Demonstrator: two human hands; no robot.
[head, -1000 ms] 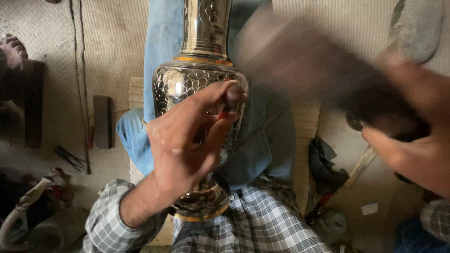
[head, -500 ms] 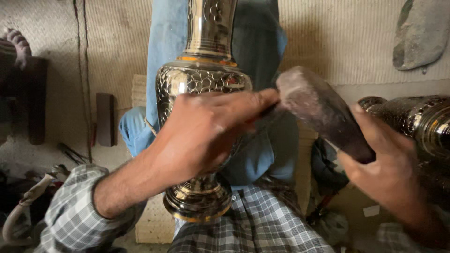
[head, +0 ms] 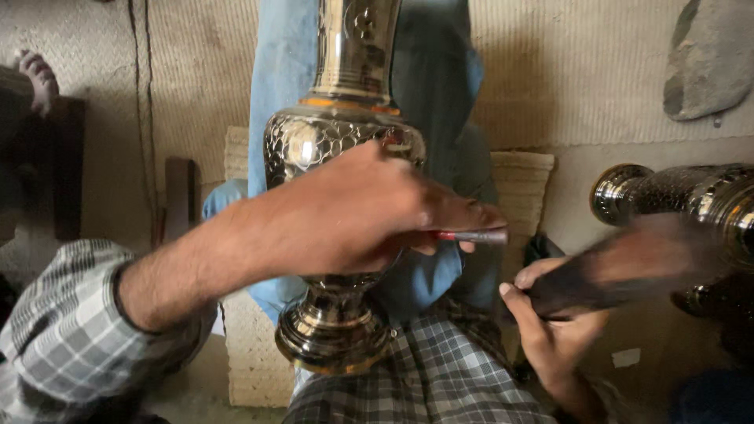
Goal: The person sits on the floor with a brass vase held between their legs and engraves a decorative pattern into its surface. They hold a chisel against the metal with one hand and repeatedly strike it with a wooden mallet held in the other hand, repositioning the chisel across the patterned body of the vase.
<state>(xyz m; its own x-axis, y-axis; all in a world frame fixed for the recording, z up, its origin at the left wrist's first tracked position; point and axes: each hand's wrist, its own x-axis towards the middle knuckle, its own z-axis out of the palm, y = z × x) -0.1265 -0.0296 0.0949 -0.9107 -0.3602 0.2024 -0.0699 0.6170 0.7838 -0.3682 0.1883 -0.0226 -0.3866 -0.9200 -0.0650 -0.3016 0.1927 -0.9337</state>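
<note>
Hands: two, both the person's own
Left hand [head: 353,212]: fingers curled tight round one thin chisel [head: 475,235], its tip pointing right, held across the vase's belly
Right hand [head: 554,330]: fingers wrapped round the handle of one blurred mallet [head: 628,263], just right of the chisel tip
Vases: two; one engraved metal vase [head: 338,149] lying on the lap over blue cloth [head: 279,71], a second vase [head: 683,196] at right
Stones: one grey stone [head: 711,55], top right

Left hand [head: 353,216] gripping chisel [head: 473,235] over brass vase [head: 339,149], right hand [head: 550,330] holding blurred mallet [head: 620,267]
</note>
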